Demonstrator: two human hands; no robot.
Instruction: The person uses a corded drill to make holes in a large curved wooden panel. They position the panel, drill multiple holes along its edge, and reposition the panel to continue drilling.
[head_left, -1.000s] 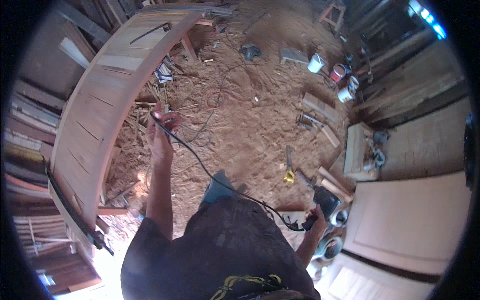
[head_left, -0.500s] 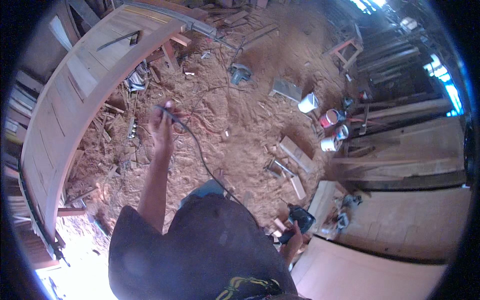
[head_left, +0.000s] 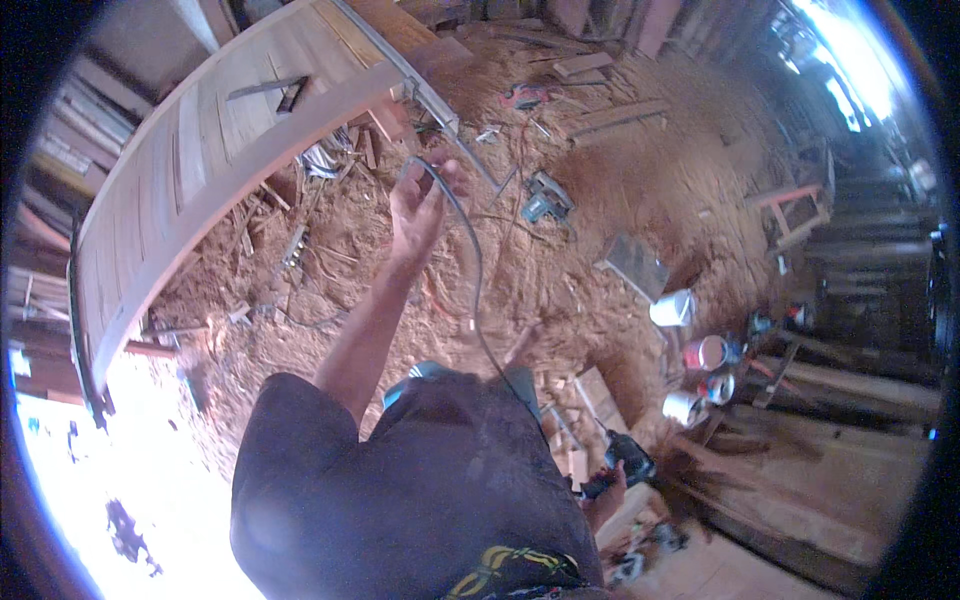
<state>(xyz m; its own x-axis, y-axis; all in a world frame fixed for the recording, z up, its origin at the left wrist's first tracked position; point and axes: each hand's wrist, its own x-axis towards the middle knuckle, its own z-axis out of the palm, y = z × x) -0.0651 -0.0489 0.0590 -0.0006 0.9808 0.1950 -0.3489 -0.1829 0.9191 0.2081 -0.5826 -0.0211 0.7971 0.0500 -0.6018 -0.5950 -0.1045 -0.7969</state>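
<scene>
My left hand is raised in front of me over the sawdust-strewn floor. A dark power cable is pinched between its thumb and fingers, with some other fingers loosely bent. From there the cable sags back toward my body and runs down by my right side. At the lower right, my right hand grips a black power drill by its handle. The drill's thin bit points forward and away from me.
A long curved wooden panel bearing an angled black tool stands at left. Ahead on the floor lie a teal power saw and a red tool. White buckets, a red can and wood blocks are right.
My view has turned, shifting the floor things in the picture. My left hand has moved forward and right with the cable. My foot shows farther forward. The drill stays in my right hand.
</scene>
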